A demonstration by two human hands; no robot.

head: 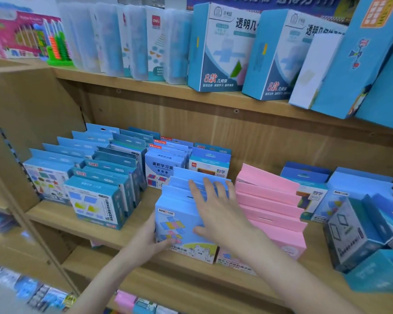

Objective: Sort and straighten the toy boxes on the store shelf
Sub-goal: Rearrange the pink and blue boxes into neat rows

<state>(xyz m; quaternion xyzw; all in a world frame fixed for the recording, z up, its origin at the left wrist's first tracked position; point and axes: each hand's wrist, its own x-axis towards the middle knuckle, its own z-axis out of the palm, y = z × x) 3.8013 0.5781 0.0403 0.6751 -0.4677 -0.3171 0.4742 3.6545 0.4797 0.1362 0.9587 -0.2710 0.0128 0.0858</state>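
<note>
So the middle shelf (132, 225) is pretty packed: the row of light blue boxes (184, 200) I'm working on sits near the front edge, roughly in the middle of the board, standing one behind another. Touching its right side is a row of pink boxes (270, 200), stepped back the same way, so there's no room to slide anything that direction. To the left, with a strip of bare wood between, are rows of teal card boxes (100, 196) running back toward the rear panel, and behind my row stands a white-and-blue box with a block picture (161, 168). Over at the right end a dark blue box (354, 232) is tipped at an angle, near the front edge, with more blue packs behind it. The shelf above carries tall blue-and-white boxes (218, 48) leaning a bit, a line of frosted plastic cases (132, 41), and a green abacus (58, 46) at the left end. My left hand (149, 241) is on the left edge of the front light blue box, thumb across its face and fingers wrapped round the side. My right hand (216, 211) comes in from the lower right, flat, fingers spread and straight, lying across the tops of the blue boxes with the thumb down on the front face.
</note>
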